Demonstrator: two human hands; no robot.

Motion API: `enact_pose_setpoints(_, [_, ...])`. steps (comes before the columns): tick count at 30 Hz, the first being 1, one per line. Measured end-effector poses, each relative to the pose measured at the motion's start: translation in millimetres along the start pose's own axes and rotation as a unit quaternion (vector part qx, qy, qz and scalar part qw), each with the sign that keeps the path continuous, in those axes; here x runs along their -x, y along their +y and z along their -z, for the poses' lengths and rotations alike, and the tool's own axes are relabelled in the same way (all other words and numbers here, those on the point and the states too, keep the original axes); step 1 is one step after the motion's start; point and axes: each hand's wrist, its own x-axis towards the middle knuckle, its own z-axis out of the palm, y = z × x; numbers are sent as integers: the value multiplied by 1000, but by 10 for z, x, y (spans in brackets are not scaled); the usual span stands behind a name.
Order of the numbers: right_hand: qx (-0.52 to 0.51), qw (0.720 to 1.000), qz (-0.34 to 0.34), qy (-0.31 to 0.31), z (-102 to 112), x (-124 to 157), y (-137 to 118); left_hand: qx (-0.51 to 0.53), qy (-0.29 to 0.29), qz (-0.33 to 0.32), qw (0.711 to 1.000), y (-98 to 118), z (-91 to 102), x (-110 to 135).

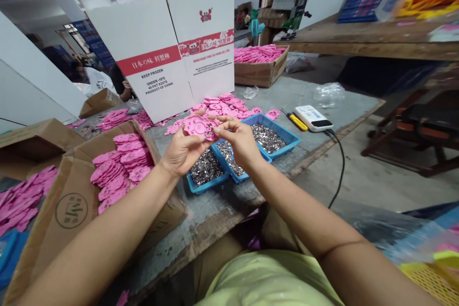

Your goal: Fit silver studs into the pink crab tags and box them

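Note:
A pink plastic piece [195, 126] with a scalloped outline is held over the bench in the middle of the head view. My left hand [182, 152] is closed on its left and lower edge, thumb on top. At the piece's right end, where small dark and shiny bits show, my right hand [242, 142] has its thumb and forefinger pinched together; what is between them is too small to name. Below the hands stand blue trays of small metal parts: a left tray [205, 169], a middle tray [229, 155] and a right tray [268, 137].
Behind the hands lies a heap of pink pieces [229, 104] before a white carton [204, 71]. An open cardboard box [77, 201] with stacked pink pieces is at the left. A yellow-handled tool [298, 123] and a cabled white device [312, 118] lie right. Someone's hand [125, 91] shows far left.

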Motion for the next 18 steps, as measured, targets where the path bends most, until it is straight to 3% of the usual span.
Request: enact_pose_setpoints(18, [-5,999,-13,-33,43,-53,-107,-4,-22,0,1000,-15,13,-2])
